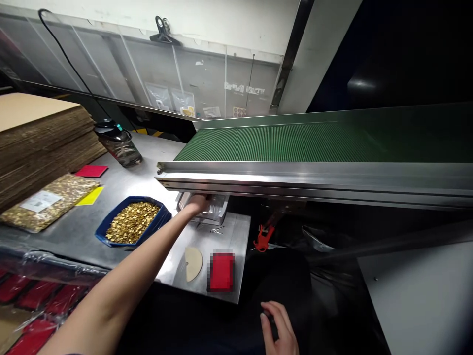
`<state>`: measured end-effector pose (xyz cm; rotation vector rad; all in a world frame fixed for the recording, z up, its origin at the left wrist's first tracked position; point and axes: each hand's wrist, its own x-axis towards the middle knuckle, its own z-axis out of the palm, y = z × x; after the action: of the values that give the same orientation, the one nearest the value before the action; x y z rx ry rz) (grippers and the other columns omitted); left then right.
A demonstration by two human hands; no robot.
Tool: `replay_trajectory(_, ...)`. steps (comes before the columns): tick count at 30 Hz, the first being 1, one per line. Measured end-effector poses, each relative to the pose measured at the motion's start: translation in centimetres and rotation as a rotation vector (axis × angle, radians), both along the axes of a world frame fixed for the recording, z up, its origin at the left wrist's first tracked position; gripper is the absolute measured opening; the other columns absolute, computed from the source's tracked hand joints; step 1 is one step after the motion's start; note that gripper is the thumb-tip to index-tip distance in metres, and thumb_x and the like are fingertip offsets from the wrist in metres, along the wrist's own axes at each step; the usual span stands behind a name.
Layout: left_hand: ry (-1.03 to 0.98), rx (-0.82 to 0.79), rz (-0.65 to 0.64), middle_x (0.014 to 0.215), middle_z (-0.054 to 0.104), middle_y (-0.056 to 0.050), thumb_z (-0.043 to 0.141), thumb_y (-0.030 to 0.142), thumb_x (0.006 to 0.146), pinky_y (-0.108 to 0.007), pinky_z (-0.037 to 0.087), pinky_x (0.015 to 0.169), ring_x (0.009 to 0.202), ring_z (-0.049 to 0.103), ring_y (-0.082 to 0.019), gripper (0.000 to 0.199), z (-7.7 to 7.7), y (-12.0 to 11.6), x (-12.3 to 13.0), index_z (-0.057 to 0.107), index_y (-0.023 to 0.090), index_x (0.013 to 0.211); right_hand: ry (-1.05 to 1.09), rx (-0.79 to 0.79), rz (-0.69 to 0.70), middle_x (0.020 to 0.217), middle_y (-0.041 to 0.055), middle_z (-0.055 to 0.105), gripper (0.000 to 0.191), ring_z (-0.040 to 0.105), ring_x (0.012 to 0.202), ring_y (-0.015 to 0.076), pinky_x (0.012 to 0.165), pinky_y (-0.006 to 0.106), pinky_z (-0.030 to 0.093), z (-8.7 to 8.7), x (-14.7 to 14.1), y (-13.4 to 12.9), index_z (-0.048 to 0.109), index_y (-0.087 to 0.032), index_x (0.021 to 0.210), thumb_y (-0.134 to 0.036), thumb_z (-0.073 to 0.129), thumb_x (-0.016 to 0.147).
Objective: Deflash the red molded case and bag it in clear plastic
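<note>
My left hand (199, 203) reaches into a pale tray (222, 212) that holds clear plastic, beneath the conveyor's metal edge. Its fingers are hidden there. Low in the view, my right hand (280, 328) is held over my dark clothing, fingers curled and the thumb and index tips close together. Something dark shows between those tips, too small to name. On the metal table are a beige half-disc (193, 265), a red rectangular item (222, 272) blurred by pixels, and a few thin metal pieces (217, 230). A blue tray (129, 242) full of small gold-coloured pieces (133, 222) stands left of my forearm.
A green ribbed conveyor (273, 143) with a metal side rail (314, 180) crosses above the table's right part. Stacked cardboard (44, 138), a bottle (120, 145) and a bag of gold pieces (51, 202) occupy the left. An orange-red tool (263, 238) hangs below the conveyor.
</note>
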<state>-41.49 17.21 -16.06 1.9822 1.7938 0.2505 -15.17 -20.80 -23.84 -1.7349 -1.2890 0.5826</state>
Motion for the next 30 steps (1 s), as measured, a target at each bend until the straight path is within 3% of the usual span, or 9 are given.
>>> replay_trajectory(3,0.024,-0.034,-0.046,0.119,0.070,-0.009,0.063,0.041,0.098,-0.048,0.058,0.095,0.107,0.068,-0.025,0.030,-0.6,-0.3,-0.7,0.067,0.017,0.116,0.031,-0.006,0.017,0.110,0.0091,0.072,0.028,0.074,0.093,0.0256,0.075,0.033,0.063,0.8,0.3,0.9,0.074,-0.028,0.105,-0.047,0.055,0.100)
replay_trajectory(8,-0.010,-0.066,-0.099,0.111,0.072,-0.008,0.067,0.043,0.095,-0.048,0.057,0.095,0.104,0.068,-0.025,0.030,-1.2,-0.9,-1.5,0.069,0.016,0.108,-0.012,-0.002,0.164,0.105,0.0083,0.073,0.023,0.073,0.096,0.0258,0.078,0.033,0.062,3.2,0.1,3.3,0.072,-0.027,0.103,-0.040,0.053,0.101)
replay_trajectory(16,-0.232,0.095,0.073,0.107,0.071,-0.007,0.060,0.044,0.098,-0.047,0.053,0.096,0.103,0.066,-0.024,0.030,-0.6,-1.9,-1.7,0.068,0.016,0.102,0.052,-0.049,0.202,0.100,0.0060,0.071,0.021,0.072,0.094,0.0244,0.081,0.034,0.061,4.2,-1.5,4.0,0.069,-0.027,0.099,-0.036,0.050,0.102)
replay_trajectory(20,-0.401,0.149,0.088,0.082,0.066,-0.003,0.052,0.040,0.099,-0.038,0.048,0.086,0.084,0.062,-0.021,0.029,1.2,-5.3,-2.4,0.063,0.018,0.084,0.086,-0.018,0.235,0.098,0.0052,0.071,0.021,0.072,0.091,0.0231,0.080,0.033,0.060,6.1,-2.3,5.9,0.070,-0.026,0.099,-0.034,0.051,0.102)
replay_trajectory(24,-0.613,0.184,0.147,0.073,0.054,0.000,0.045,0.042,0.099,-0.031,0.039,0.072,0.074,0.051,-0.019,0.033,3.4,-9.9,-2.9,0.054,0.022,0.074,0.134,0.031,0.339,0.102,0.0054,0.069,0.021,0.068,0.095,0.0203,0.086,0.031,0.056,10.3,-4.5,10.6,0.070,-0.024,0.105,-0.030,0.049,0.102)
replay_trajectory(27,-0.780,0.104,0.141,0.069,0.048,0.002,0.047,0.049,0.098,-0.030,0.037,0.066,0.069,0.046,-0.018,0.039,4.8,-13.4,-2.0,0.052,0.022,0.071,0.122,0.088,0.413,0.103,0.0054,0.069,0.020,0.066,0.099,0.0194,0.089,0.030,0.053,13.2,-6.6,14.4,0.069,-0.024,0.106,-0.028,0.050,0.102)
replay_trajectory(30,-0.925,-0.051,0.083,0.068,0.050,0.001,0.052,0.054,0.096,-0.028,0.040,0.065,0.068,0.047,-0.017,0.042,5.4,-16.8,-0.1,0.055,0.021,0.071,0.046,0.046,0.433,0.102,0.0044,0.069,0.015,0.065,0.097,0.0203,0.086,0.031,0.051,14.4,-8.1,16.6,0.067,-0.023,0.103,-0.036,0.063,0.097)
